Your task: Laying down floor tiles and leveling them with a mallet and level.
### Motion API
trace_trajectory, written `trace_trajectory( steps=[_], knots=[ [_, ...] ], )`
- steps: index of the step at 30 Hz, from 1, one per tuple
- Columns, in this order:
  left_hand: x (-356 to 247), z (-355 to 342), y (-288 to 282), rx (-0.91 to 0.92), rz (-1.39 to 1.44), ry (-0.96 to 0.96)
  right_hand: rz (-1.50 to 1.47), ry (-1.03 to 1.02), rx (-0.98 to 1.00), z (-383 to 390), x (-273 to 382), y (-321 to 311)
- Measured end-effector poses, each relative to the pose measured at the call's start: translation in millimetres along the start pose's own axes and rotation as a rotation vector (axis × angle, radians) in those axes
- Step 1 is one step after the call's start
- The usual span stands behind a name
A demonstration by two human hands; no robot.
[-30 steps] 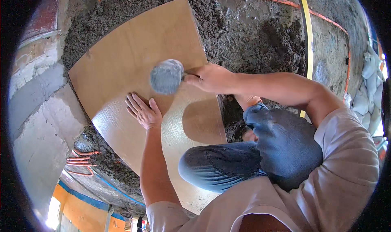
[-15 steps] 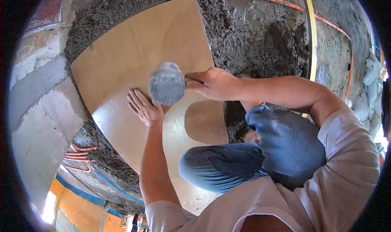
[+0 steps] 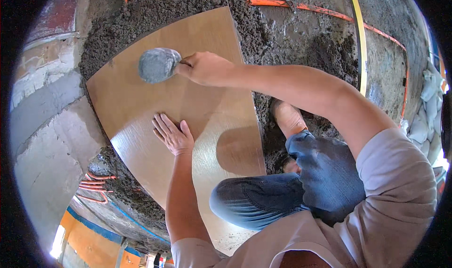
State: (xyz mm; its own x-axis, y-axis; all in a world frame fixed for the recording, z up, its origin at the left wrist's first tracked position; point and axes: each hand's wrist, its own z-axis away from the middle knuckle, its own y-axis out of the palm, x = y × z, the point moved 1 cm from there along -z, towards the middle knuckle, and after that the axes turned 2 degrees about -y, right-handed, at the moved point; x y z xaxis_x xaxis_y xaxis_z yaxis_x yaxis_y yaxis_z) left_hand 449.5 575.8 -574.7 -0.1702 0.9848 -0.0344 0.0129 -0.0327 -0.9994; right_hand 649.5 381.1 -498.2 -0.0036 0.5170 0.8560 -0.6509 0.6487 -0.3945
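Observation:
A large tan floor tile [image 3: 197, 42] lies on a bed of dark wet mortar [image 3: 141, 9]. My left hand [image 3: 172, 135] presses flat on the tile, fingers spread, near the seam with a second tile [image 3: 226, 155] closer to me. My right hand [image 3: 203, 68] grips the handle of a grey rubber mallet [image 3: 157, 64], whose head hovers over the far tile's upper middle. My knee in blue jeans [image 3: 254, 202] rests on the nearer tile.
A rough block wall [image 3: 42, 126] runs along the left. An orange cord [image 3: 301, 9] and a yellow strip [image 3: 360, 42] cross the mortar at the back right. Orange wires [image 3: 92, 188] poke out by the wall. White sacks [image 3: 426, 108] sit at the far right.
My right hand has carried the mallet up and away over the far tile. My left hand has stayed flat on the tile.

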Motion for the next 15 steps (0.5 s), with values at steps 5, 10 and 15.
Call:
trace_trajectory(
  steps=[5,10,15],
  knots=[
    [-0.8,-0.4,-1.4,-0.011,0.014,0.001,-0.081,-0.048,-0.036,5.2,3.7,-7.8],
    [2.6,-0.8,-2.5,-0.013,0.020,-0.012,0.023,-0.035,-0.026,-20.1,0.7,-9.4],
    [-2.1,-1.8,-3.8,0.061,0.034,-0.056,-0.028,0.090,-0.037,-10.9,-26.3,-8.0]
  ],
)
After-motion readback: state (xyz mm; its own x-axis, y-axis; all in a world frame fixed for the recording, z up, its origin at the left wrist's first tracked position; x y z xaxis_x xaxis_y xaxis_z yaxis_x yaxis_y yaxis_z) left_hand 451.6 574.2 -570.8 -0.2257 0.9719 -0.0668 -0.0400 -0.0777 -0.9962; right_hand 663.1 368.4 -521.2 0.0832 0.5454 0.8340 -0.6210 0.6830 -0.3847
